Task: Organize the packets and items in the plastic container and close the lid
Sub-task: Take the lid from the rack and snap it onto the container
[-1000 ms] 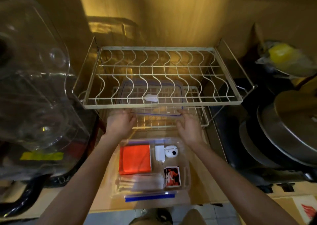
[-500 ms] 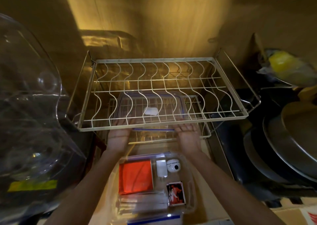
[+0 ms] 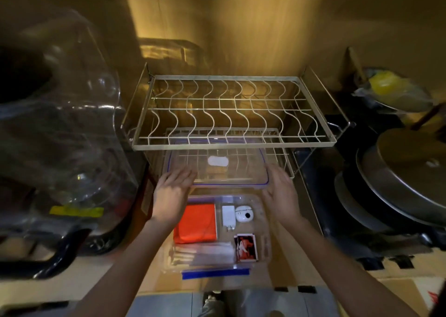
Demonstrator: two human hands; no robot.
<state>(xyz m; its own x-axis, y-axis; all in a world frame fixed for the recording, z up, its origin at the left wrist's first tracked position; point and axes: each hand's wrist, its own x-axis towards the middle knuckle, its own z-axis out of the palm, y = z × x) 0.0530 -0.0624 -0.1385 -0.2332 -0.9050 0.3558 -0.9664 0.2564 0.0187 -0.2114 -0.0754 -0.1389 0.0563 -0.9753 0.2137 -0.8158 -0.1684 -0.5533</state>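
A clear plastic container [image 3: 265, 232] sits on the counter in front of me. It holds an orange packet [image 3: 196, 223], a white charger [image 3: 228, 216], a white round case [image 3: 243, 213], a small red-and-black box [image 3: 245, 247] and clear packets [image 3: 205, 251]. A blue strip [image 3: 215, 272] lies at its near edge. Its clear lid [image 3: 217, 171], rimmed in blue, sticks out from the lower shelf of a wire rack. My left hand [image 3: 172, 193] grips the lid's near left corner. My right hand [image 3: 281, 193] holds the near right corner.
The two-tier wire dish rack [image 3: 231, 142] stands against the wall, its upper shelf overhanging the lid. A large clear water jug [image 3: 60, 135] crowds the left. Stacked metal pans [image 3: 398, 184] and a bagged yellow item [image 3: 391, 87] fill the right.
Both hands have drawn the lid toward me, out from under the upper rack shelf, so most of it now shows. The camera has tilted down and closer.
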